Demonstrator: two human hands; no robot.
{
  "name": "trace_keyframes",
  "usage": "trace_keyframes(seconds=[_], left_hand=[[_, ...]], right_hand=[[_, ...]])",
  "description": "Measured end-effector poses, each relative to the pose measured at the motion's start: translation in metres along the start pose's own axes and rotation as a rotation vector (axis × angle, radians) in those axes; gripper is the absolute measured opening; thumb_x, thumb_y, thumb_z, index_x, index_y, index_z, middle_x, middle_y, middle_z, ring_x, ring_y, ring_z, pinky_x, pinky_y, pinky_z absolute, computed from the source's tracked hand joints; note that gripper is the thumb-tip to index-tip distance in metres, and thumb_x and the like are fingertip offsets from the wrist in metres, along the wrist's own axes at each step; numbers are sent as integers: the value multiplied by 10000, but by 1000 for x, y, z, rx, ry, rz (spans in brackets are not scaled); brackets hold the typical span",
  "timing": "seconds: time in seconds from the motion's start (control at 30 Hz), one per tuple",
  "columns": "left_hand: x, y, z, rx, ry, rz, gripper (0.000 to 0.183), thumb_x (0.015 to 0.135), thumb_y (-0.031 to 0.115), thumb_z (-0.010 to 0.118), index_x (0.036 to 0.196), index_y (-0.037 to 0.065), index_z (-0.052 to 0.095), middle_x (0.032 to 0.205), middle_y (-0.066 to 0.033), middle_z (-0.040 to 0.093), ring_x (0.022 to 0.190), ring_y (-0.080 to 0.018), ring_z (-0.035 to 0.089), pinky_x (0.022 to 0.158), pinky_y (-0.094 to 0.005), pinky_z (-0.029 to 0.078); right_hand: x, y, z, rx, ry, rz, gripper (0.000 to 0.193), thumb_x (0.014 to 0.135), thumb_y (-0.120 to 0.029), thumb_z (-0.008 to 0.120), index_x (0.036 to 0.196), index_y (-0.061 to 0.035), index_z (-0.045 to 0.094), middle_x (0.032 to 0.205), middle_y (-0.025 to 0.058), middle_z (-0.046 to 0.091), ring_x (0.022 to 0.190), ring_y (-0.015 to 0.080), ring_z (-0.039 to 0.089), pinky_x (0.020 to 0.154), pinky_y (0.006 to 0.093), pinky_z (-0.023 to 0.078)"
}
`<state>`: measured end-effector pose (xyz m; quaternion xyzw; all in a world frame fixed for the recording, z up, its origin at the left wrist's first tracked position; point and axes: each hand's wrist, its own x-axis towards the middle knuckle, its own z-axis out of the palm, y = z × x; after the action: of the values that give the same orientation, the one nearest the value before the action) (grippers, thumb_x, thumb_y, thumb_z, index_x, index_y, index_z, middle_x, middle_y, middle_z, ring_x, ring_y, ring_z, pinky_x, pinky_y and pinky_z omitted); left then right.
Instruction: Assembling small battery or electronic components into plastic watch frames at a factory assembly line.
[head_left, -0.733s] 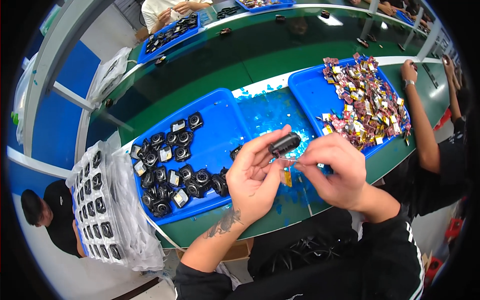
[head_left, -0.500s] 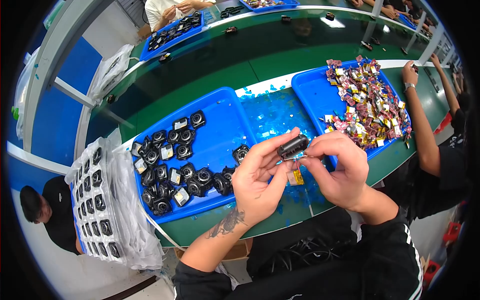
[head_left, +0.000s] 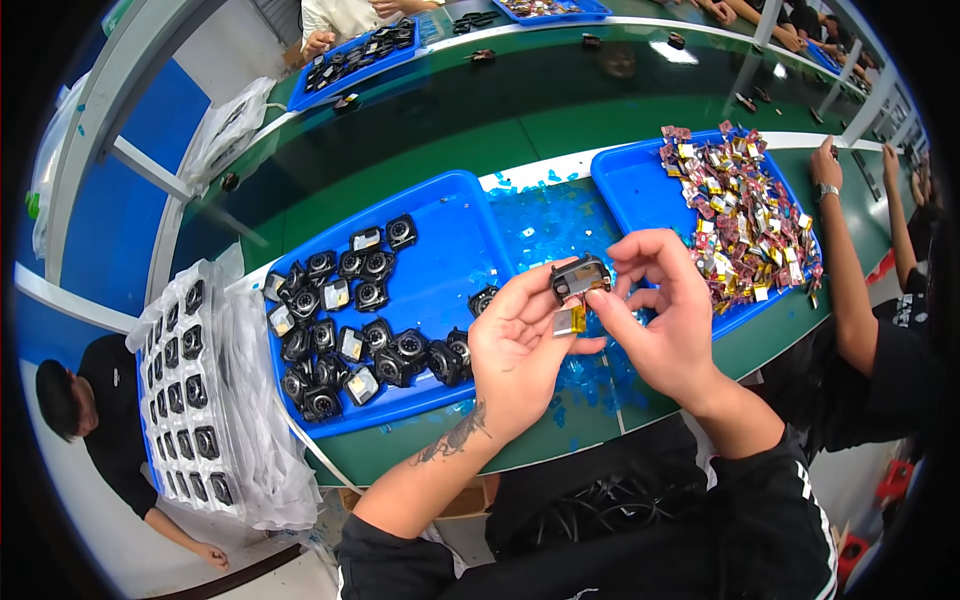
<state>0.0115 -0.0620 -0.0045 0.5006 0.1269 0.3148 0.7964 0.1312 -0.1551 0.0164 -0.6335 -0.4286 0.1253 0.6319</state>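
In front of me, my left hand (head_left: 522, 345) grips a small black plastic case (head_left: 582, 281), its open side turned toward me. A small silver battery with yellow tape (head_left: 569, 320) hangs below the case, beside my left thumb. My right hand (head_left: 660, 320) is at the case's right end, thumb pressed to its lower edge, other fingers curled and partly apart. Left of my hands, a blue tray (head_left: 440, 215) holds several black camera-like units (head_left: 375, 265). On the right, another blue tray (head_left: 630, 190) carries a heap of small red boards with batteries (head_left: 735, 215).
Blue film scraps (head_left: 555, 225) litter the green table between the trays. Clear blister trays (head_left: 185, 390) with black units stand at the left, near a seated person (head_left: 100, 410). A co-worker's arm (head_left: 840, 250) reaches in at right. Beyond runs a green conveyor (head_left: 480, 130) carrying dark pieces.
The case has turned so its open side faces me. My right fingers have left the wires and spread, with the thumb now on the case. The battery has shifted left.
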Motion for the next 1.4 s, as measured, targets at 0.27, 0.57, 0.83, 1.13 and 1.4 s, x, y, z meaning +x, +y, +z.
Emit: trace_keyframes(seconds=[0.27, 0.57, 0.83, 1.13, 1.4], left_hand=[[1, -1, 7, 153, 110, 88, 665, 878, -102, 552, 1457, -26, 233, 1449, -203, 375, 1235, -278, 526, 838, -317, 583], [-2, -18, -14, 1258, -187, 1141, 322, 707, -9, 693, 1026, 29, 670, 946, -99, 678, 844, -250, 661, 632, -298, 558], [-12, -6, 3, 1239, -535, 1211, 392, 724, 177, 634, 1092, 40, 648, 792, 8, 550, 674, -112, 538, 516, -223, 402], [-15, -34, 3, 1055, -703, 1198, 185, 648, 199, 578, 762, 62, 626, 693, -23, 558, 664, -156, 571, 500, -281, 433], [-21, -35, 7, 1085, -585, 1221, 146, 643, 181, 585, 718, 57, 570, 662, -3, 494, 628, -138, 519, 489, -265, 388]], right_hand=[[35, 3, -2, -23, -251, 167, 400, 807, 22, 688, 1168, -20, 523, 891, 25, 610, 839, 78, 602, 693, 207, 494], [247, 122, 29, -186, -144, 488, 492, 608, -31, 877, 997, 2, 578, 850, 91, 625, 688, 170, 630, 533, 292, 529], [253, 133, 29, -923, -104, 135, 352, 683, -209, 801, 944, -16, 666, 943, 182, 675, 932, 330, 661, 823, 416, 530], [115, 31, 254, -262, -1083, -832, 597, 825, -467, 682, 1319, -162, 540, 1377, 218, 451, 1287, 397, 425, 1033, 507, 385], [101, 13, 217, -552, -1131, -796, 516, 805, -396, 710, 1257, -192, 571, 1359, 147, 462, 1206, 370, 472, 941, 513, 454]])
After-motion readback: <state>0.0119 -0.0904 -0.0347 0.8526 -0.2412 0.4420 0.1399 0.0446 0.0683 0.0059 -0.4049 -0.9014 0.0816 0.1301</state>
